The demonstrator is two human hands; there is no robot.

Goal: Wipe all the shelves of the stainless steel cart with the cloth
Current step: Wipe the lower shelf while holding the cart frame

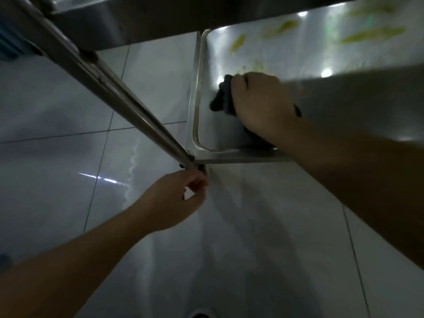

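I look down at the bottom shelf [270, 51] of the stainless steel cart; yellow-green smears streak its far part. My right hand [259, 102] presses a dark cloth [221, 97] flat on the shelf near its left front corner. My left hand [179, 198] is low at the cart's front left corner, fingers curled at the foot of the cart leg [128, 97]; how firmly it grips is unclear. A higher shelf [119, 21] overhangs the top of the view.
Glossy white floor tiles [57, 111] surround the cart. The slanting steel leg crosses the left half of the view. A blue object [10, 42] sits at the far left edge. The toe of a shoe [202, 314] shows at the bottom.
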